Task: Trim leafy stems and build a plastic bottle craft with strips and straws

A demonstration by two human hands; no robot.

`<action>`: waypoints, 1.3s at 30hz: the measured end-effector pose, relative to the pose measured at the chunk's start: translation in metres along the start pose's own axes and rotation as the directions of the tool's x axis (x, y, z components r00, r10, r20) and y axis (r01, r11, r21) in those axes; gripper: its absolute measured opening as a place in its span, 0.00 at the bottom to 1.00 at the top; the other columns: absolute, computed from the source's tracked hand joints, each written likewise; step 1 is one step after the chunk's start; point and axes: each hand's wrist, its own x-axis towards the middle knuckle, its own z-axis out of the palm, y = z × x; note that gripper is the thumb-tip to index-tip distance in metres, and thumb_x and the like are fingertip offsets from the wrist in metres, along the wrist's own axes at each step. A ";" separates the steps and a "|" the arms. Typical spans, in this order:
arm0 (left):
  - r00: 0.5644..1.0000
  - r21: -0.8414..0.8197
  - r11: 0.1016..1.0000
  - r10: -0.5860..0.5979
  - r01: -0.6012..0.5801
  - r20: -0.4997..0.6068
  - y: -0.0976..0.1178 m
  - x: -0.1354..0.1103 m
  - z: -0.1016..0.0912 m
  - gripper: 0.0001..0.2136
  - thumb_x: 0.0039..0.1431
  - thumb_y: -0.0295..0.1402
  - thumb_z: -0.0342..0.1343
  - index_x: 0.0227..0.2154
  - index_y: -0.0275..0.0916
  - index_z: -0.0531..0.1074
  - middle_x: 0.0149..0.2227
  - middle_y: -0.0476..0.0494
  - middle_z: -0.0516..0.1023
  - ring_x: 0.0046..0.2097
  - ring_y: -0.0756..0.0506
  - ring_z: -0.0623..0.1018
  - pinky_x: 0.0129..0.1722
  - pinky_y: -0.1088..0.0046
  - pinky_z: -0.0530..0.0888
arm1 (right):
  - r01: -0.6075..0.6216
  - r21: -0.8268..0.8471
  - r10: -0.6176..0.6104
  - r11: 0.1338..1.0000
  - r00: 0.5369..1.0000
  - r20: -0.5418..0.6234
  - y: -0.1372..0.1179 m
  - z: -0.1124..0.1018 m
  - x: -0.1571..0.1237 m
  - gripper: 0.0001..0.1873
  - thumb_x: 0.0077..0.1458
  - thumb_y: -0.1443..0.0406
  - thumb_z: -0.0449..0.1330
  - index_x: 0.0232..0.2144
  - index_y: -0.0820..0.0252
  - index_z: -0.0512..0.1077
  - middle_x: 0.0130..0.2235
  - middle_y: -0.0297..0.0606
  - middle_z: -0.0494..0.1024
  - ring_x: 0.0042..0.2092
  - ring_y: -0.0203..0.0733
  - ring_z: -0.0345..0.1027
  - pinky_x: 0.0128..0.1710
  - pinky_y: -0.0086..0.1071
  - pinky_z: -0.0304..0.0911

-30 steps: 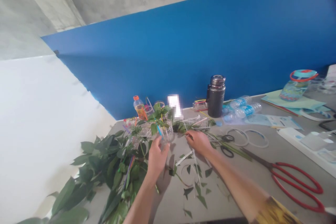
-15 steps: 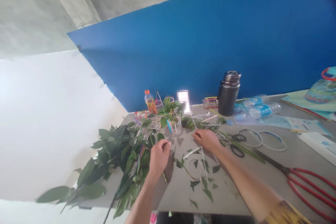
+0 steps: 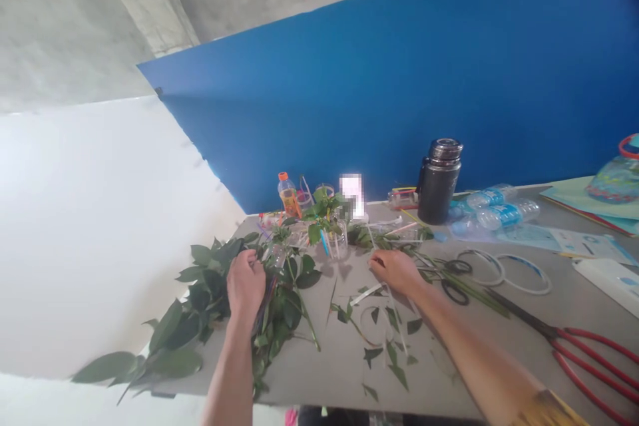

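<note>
Green leafy stems (image 3: 289, 313) bunched in one closed fist

Left hand (image 3: 245, 286): shut around the stems, heaped at the edge of the tabletop (image 3: 319, 373). Right hand (image 3: 396, 272): fingers curled, just above loose leaves and white strips (image 3: 364, 294); any hold cannot be told. Nearby: clear jar of sprigs (image 3: 335, 243), red-handled shears (image 3: 594, 366), black vacuum flask (image 3: 438, 181)

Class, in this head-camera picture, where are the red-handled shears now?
In the head view, the red-handled shears lie at the right edge of the grey table, below the pale hoops and right of the right hand.
</note>
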 end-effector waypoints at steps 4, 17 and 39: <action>0.980 -0.007 0.999 -0.046 0.048 0.196 -0.020 0.004 0.006 0.22 0.61 0.31 0.54 0.58 0.33 0.67 0.54 0.29 0.79 0.56 0.34 0.78 0.55 0.59 0.72 | 0.003 0.005 -0.003 1.000 1.000 0.010 0.000 0.000 0.000 0.14 0.66 0.62 0.55 0.40 0.55 0.82 0.41 0.40 0.86 0.44 0.44 0.78 0.39 0.30 0.57; 0.998 0.286 0.957 0.032 -0.045 0.049 -0.014 0.000 -0.003 0.12 0.63 0.29 0.50 0.45 0.38 0.76 0.47 0.34 0.80 0.50 0.34 0.78 0.48 0.61 0.73 | 0.010 0.012 -0.010 1.000 1.000 0.005 0.002 0.001 0.000 0.13 0.66 0.62 0.56 0.40 0.55 0.82 0.42 0.40 0.86 0.44 0.45 0.78 0.39 0.30 0.58; 0.966 0.082 0.968 -0.226 0.237 -0.123 -0.053 0.040 -0.046 0.13 0.57 0.34 0.55 0.41 0.39 0.80 0.42 0.37 0.84 0.44 0.34 0.80 0.43 0.61 0.74 | 0.222 0.157 -0.236 0.962 0.968 0.080 -0.050 0.003 -0.012 0.14 0.63 0.59 0.59 0.31 0.57 0.81 0.32 0.37 0.83 0.35 0.41 0.73 0.33 0.29 0.53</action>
